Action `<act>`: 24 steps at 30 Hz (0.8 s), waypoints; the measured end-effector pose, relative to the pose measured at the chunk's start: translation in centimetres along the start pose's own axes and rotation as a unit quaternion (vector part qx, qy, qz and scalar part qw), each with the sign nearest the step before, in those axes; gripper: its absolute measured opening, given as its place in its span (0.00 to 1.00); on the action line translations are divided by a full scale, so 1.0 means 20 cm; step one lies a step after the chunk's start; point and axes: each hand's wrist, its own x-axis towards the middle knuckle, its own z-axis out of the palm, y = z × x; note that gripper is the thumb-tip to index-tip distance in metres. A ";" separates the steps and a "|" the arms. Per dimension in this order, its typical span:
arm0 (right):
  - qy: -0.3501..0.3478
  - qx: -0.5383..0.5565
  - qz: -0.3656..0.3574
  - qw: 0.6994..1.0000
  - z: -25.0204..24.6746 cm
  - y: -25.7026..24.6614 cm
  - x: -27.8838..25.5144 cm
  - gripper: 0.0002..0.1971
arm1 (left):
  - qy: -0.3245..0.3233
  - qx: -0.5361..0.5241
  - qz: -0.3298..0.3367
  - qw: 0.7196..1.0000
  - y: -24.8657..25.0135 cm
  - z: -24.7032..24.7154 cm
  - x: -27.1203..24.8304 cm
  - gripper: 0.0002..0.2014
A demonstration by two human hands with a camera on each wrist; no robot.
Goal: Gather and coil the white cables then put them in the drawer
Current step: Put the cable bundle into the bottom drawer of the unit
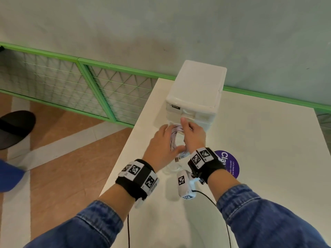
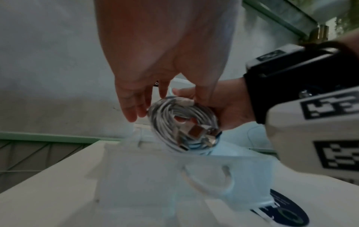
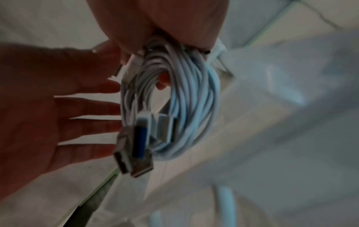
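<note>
Cable coil (image 1: 176,140) held above the open drawer (image 2: 174,176).
Right hand (image 1: 194,135) grips the coil's top, loop upright, plugs hanging; left hand (image 1: 161,145), fingers straight, rests alongside at centre frame.

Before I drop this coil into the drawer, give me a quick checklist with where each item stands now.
1. Coil gripped: ok, right hand fingers curl through it.
2. Coil tidy: ok, loops together; USB plugs hang at the bottom.
3. Left hand free: ok, open beside the coil.
4. Drawer open: ok, pulled out below the coil.
5. Room inside: cannot tell; one cable shows through the clear front.
6. Coil over the opening: cannot tell.
</note>
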 end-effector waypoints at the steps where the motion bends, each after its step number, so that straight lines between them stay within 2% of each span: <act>1: 0.000 0.001 0.020 1.000 0.01 0.03 0.02 0.21 | -0.024 0.026 -0.007 0.999 0.00 0.02 0.00 0.42; 4: -0.019 0.003 0.085 0.996 0.01 0.08 0.05 0.22 | -0.097 0.097 -0.020 0.990 0.00 0.07 0.00 0.47; 6: -0.036 -0.030 0.088 0.995 0.01 0.09 0.06 0.24 | -0.136 0.167 -0.023 0.976 -0.01 0.11 0.02 0.46; 9: -0.063 -0.157 0.050 0.984 0.00 0.08 0.08 0.28 | -0.168 0.274 -0.023 0.947 0.01 0.15 0.05 0.41; 13: -0.074 -0.312 -0.017 0.947 -0.06 0.05 0.07 0.23 | -0.196 0.326 -0.017 0.925 0.05 0.19 0.08 0.38; 15: -0.054 -0.341 -0.055 0.937 -0.11 0.05 0.04 0.18 | -0.208 0.331 -0.024 0.920 0.06 0.20 0.09 0.37; 17: -0.039 -0.320 -0.090 0.942 -0.14 0.06 0.01 0.14 | -0.214 0.342 -0.029 0.914 0.07 0.20 0.09 0.37; 19: -0.057 -0.305 -0.139 0.941 -0.16 0.10 0.00 0.17 | -0.218 0.352 -0.029 0.910 0.07 0.20 0.10 0.37; 22: -0.129 -0.357 -0.205 0.902 -0.17 0.15 -0.02 0.24 | -0.226 0.338 -0.031 0.913 0.08 0.19 0.11 0.38; 24: -0.137 -0.403 -0.240 0.873 -0.18 0.19 -0.04 0.27 | -0.219 0.319 -0.026 0.922 0.07 0.18 0.12 0.38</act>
